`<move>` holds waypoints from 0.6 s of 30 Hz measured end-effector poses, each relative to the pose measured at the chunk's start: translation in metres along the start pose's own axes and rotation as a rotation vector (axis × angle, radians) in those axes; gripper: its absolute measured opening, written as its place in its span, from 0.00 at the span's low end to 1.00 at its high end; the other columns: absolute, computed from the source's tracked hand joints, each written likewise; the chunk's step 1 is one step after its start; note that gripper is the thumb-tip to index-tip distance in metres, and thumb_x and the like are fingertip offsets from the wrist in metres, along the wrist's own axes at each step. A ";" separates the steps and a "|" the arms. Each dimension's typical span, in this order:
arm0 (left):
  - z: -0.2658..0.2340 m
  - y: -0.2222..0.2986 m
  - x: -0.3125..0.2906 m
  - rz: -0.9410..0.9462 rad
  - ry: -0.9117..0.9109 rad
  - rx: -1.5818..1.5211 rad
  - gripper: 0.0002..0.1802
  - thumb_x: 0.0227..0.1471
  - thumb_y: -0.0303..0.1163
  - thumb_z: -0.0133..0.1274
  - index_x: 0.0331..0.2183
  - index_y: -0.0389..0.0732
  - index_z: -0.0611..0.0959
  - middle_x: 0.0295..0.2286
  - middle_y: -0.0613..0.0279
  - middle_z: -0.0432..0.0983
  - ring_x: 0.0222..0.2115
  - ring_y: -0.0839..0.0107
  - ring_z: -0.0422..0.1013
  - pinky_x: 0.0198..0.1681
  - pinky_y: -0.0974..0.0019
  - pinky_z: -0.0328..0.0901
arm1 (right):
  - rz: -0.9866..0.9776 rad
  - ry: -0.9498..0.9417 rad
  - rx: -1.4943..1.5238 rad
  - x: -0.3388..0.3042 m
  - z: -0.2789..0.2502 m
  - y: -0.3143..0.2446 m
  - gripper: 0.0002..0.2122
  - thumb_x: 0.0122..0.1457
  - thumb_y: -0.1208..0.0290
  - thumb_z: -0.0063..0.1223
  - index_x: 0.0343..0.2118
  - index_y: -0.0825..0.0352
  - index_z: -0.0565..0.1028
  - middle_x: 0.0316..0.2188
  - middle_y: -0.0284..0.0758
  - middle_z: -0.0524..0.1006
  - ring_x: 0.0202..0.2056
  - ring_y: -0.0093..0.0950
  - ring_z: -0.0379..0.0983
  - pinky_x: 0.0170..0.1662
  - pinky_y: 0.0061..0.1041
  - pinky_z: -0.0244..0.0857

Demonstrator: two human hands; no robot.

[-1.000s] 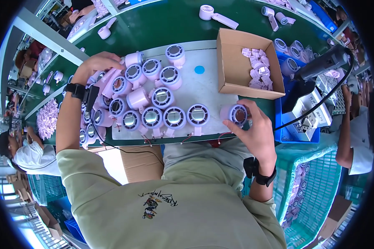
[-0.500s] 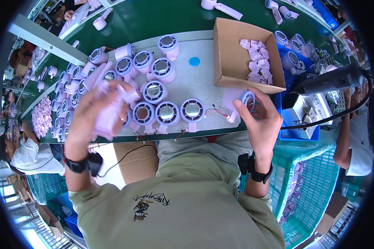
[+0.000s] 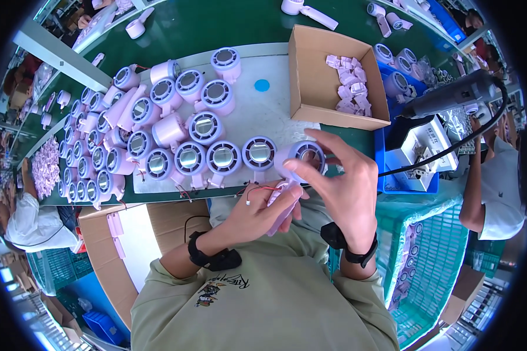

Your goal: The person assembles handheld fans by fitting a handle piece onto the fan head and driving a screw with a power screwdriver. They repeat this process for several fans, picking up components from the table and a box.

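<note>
In my right hand [image 3: 351, 181], thumb and fingers grip a lilac fan head [image 3: 308, 153] with a round grilled face, held just over the table's front edge. Right below it, my left hand [image 3: 260, 213] is closed around a lilac handle piece [image 3: 273, 229], which meets the underside of the fan head. A thin red and black wire with a small white connector [image 3: 248, 202] sticks out beside the left fingers. Whether the two parts are joined is hidden by my fingers. Several similar fan heads [image 3: 224, 157] stand on the white board left of my hands.
An open cardboard box [image 3: 310, 111] holds small lilac pieces. Right of it are a blue bin [image 3: 380, 146] and a dark power tool [image 3: 451, 96] with a cable. A green crate [image 3: 433, 263] stands at my right, a carton [image 3: 99, 234] at my left. Other people sit on both sides.
My left hand has come from above the fan heads on the left to below my right hand, bringing the handle piece. My right hand has shifted left and slightly down with the fan head.
</note>
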State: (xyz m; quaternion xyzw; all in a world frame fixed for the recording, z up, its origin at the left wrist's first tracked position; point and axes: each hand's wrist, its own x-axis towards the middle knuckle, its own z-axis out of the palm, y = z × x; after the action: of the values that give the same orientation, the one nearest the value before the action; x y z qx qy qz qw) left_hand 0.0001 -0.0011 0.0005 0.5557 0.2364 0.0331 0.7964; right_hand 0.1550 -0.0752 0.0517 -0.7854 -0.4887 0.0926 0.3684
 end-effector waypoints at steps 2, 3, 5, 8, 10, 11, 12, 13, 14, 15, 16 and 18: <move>0.002 0.003 -0.005 0.021 0.002 -0.072 0.23 0.62 0.47 0.43 0.45 0.36 0.76 0.22 0.64 0.72 0.20 0.79 0.69 0.21 0.74 0.61 | -0.095 0.253 -0.070 0.024 0.002 0.019 0.12 0.55 0.67 0.59 0.38 0.70 0.78 0.25 0.40 0.78 0.29 0.34 0.77 0.36 0.28 0.69; 0.001 0.004 -0.007 0.029 -0.005 -0.065 0.23 0.62 0.47 0.43 0.45 0.36 0.76 0.22 0.64 0.72 0.20 0.79 0.69 0.21 0.74 0.61 | -0.142 0.381 -0.105 0.032 0.002 0.028 0.10 0.57 0.68 0.56 0.37 0.70 0.78 0.25 0.41 0.78 0.30 0.37 0.76 0.36 0.30 0.69; -0.003 0.003 -0.014 0.150 -0.069 -0.162 0.31 0.61 0.53 0.41 0.51 0.36 0.71 0.24 0.62 0.72 0.21 0.78 0.68 0.23 0.73 0.61 | -0.151 0.283 -0.191 0.035 0.004 0.047 0.10 0.59 0.69 0.53 0.36 0.70 0.78 0.26 0.42 0.78 0.31 0.40 0.76 0.37 0.32 0.68; -0.015 0.005 -0.008 0.348 -0.210 -0.291 0.39 0.59 0.60 0.39 0.57 0.35 0.65 0.27 0.60 0.72 0.22 0.77 0.66 0.25 0.72 0.60 | -0.181 0.079 -0.368 0.046 -0.001 0.058 0.10 0.62 0.70 0.47 0.34 0.70 0.78 0.28 0.45 0.78 0.33 0.44 0.74 0.39 0.35 0.66; -0.017 0.003 -0.008 0.579 -0.408 -0.469 0.47 0.57 0.65 0.36 0.61 0.35 0.58 0.30 0.58 0.72 0.23 0.75 0.65 0.26 0.72 0.60 | -0.057 -0.064 -0.332 0.042 -0.013 0.049 0.08 0.60 0.72 0.49 0.34 0.69 0.79 0.31 0.45 0.78 0.34 0.44 0.74 0.39 0.35 0.66; -0.017 0.004 -0.008 0.582 -0.410 -0.472 0.47 0.57 0.65 0.36 0.61 0.35 0.58 0.30 0.58 0.72 0.23 0.75 0.65 0.26 0.72 0.60 | 0.008 -0.136 -0.313 0.040 -0.017 0.048 0.08 0.59 0.72 0.49 0.34 0.68 0.79 0.33 0.45 0.78 0.35 0.43 0.75 0.39 0.35 0.67; -0.017 0.006 -0.009 0.544 -0.427 -0.554 0.49 0.55 0.67 0.36 0.62 0.35 0.56 0.31 0.57 0.71 0.23 0.74 0.65 0.26 0.72 0.59 | 0.009 -0.136 -0.318 0.043 -0.018 0.052 0.08 0.59 0.72 0.49 0.34 0.68 0.79 0.33 0.45 0.78 0.35 0.43 0.75 0.39 0.35 0.67; -0.017 0.008 -0.009 0.504 -0.444 -0.635 0.51 0.54 0.69 0.35 0.62 0.34 0.54 0.33 0.56 0.71 0.23 0.74 0.64 0.26 0.72 0.59 | -0.016 -0.090 -0.319 0.050 -0.019 0.061 0.07 0.58 0.73 0.51 0.34 0.67 0.79 0.32 0.44 0.79 0.35 0.43 0.75 0.39 0.36 0.67; -0.018 0.008 -0.010 0.458 -0.463 -0.712 0.53 0.53 0.70 0.35 0.63 0.34 0.52 0.34 0.55 0.71 0.22 0.73 0.64 0.26 0.71 0.58 | -0.037 -0.040 -0.317 0.057 -0.018 0.071 0.07 0.56 0.73 0.52 0.34 0.66 0.80 0.32 0.43 0.79 0.35 0.42 0.75 0.39 0.36 0.67; -0.019 0.006 -0.009 0.453 -0.469 -0.711 0.53 0.53 0.70 0.35 0.63 0.34 0.52 0.34 0.55 0.71 0.22 0.73 0.64 0.26 0.71 0.58 | -0.057 0.010 -0.315 0.062 -0.018 0.080 0.07 0.55 0.74 0.53 0.34 0.65 0.80 0.32 0.42 0.79 0.36 0.42 0.75 0.39 0.36 0.68; -0.023 0.001 -0.008 0.387 -0.468 -0.692 0.52 0.54 0.69 0.35 0.63 0.34 0.52 0.35 0.54 0.71 0.23 0.72 0.65 0.27 0.71 0.59 | -0.050 0.015 -0.315 0.068 -0.019 0.085 0.07 0.55 0.74 0.53 0.34 0.65 0.80 0.32 0.42 0.79 0.36 0.42 0.75 0.39 0.36 0.68; -0.028 -0.005 -0.006 0.254 -0.466 -0.652 0.50 0.56 0.66 0.35 0.63 0.34 0.51 0.38 0.52 0.71 0.25 0.71 0.66 0.27 0.71 0.60 | 0.007 -0.157 -0.412 0.078 -0.021 0.093 0.08 0.51 0.75 0.55 0.35 0.64 0.81 0.32 0.41 0.79 0.36 0.41 0.76 0.40 0.35 0.69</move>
State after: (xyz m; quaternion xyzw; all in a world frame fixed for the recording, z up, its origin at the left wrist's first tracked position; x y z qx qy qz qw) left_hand -0.0176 0.0198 -0.0093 0.2918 -0.0434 0.0776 0.9523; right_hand 0.2705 -0.0437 0.0210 -0.8363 -0.5216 0.0526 0.1605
